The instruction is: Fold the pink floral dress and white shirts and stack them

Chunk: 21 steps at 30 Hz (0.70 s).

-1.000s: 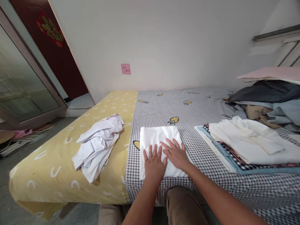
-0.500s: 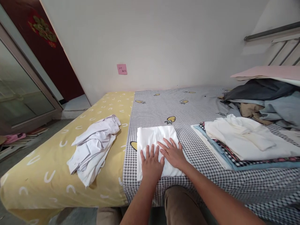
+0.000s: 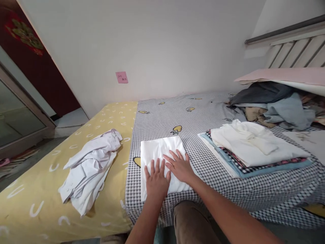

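Note:
A white folded cloth (image 3: 154, 149) lies flat on the checked sheet at the front middle. My left hand (image 3: 156, 179) rests on its lower part, palm down with the fingers spread. Just to the right, my right hand (image 3: 179, 166) also lies flat on the cloth, its fingers apart and pointing up and left. The two hands are close together, and neither grips anything. What lies under the palms is hidden.
A crumpled white garment (image 3: 91, 166) lies on the yellow sheet (image 3: 109, 117) at the left. To the right is a stack of folded clothes (image 3: 254, 145). Behind it sits a heap of dark and grey clothes (image 3: 286, 103) under a pink board (image 3: 286, 76).
The view has turned a little to the right, so everything appears shifted left. Both hands remain flat on the white cloth in nearly the same place.

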### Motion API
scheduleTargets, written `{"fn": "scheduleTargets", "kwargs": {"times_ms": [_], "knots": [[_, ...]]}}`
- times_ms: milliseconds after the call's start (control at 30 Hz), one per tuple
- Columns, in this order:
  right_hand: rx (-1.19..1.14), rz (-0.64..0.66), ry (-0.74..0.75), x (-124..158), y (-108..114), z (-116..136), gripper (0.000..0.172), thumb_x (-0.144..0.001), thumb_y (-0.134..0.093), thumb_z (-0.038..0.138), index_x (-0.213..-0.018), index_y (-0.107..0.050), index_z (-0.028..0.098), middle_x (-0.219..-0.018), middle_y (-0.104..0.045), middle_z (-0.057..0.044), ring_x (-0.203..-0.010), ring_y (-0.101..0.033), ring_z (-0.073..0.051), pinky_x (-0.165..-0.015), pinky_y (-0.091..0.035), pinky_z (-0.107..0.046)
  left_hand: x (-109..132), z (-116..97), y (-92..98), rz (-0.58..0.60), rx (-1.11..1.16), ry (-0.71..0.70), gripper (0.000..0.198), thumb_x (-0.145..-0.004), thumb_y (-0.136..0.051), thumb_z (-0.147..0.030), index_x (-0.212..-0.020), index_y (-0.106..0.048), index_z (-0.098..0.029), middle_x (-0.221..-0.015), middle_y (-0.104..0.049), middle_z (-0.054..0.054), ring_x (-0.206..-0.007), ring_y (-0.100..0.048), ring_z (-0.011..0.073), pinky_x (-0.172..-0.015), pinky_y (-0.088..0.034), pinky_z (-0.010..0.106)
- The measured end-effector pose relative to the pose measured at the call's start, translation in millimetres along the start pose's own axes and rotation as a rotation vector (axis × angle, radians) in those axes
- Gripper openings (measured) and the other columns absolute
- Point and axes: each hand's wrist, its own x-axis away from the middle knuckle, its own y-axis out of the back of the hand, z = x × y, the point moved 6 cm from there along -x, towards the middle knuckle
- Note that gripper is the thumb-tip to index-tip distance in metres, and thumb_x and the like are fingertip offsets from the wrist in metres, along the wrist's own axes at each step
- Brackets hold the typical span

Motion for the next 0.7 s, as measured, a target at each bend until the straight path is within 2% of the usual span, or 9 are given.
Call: {"fn": "scheduleTargets", "kwargs": {"times_ms": [233,400,533,700], "knots": [[-0.007,-0.132,0.056,6,10,7,0.06,-0.104,-0.017,0.062,-0.154,-0.042,0.041,-0.165,-0.036,0.0,-0.157,-0.012,-0.034,-0.121,0.002,-0.069,0,1,1.4,-0.028,-0.04,-0.026,0.05,-0.099,-0.046,-0.042,-0.147,-0.05,-0.028,-0.157,-0.048,0.004,-0.148,-0.04,0.0327,-0.122,-0.027,0.066],[-0.017,-0.147,0.073,8,14,10,0.061,-0.105,-0.016,0.06,-0.154,-0.043,0.038,-0.165,-0.037,-0.001,-0.157,-0.012,-0.033,-0.122,0.002,-0.066,-2,0,1.7,-0.004,-0.104,-0.037,0.051,-0.098,-0.048,-0.037,-0.149,-0.049,-0.03,-0.158,-0.046,0.005,-0.149,-0.039,0.033,-0.123,-0.025,0.066],[-0.069,-0.079,0.065,3,9,7,0.062,-0.104,-0.019,0.063,-0.156,-0.039,0.037,-0.167,-0.032,-0.001,-0.157,-0.014,-0.031,-0.125,-0.003,-0.061,-3,0,1.2,0.049,-0.129,-0.034,0.053,-0.099,-0.047,-0.037,-0.151,-0.045,-0.032,-0.16,-0.043,0.006,-0.15,-0.037,0.0345,-0.123,-0.024,0.067],[-0.108,-0.024,0.028,-2,2,3,0.064,-0.102,-0.017,0.068,-0.156,-0.037,0.042,-0.169,-0.026,0.002,-0.158,-0.011,-0.03,-0.123,-0.003,-0.067,-3,1,1.3,0.057,-0.126,-0.037,0.053,-0.1,-0.044,-0.038,-0.152,-0.043,-0.03,-0.16,-0.043,0.005,-0.15,-0.037,0.0336,-0.123,-0.025,0.067]]}}
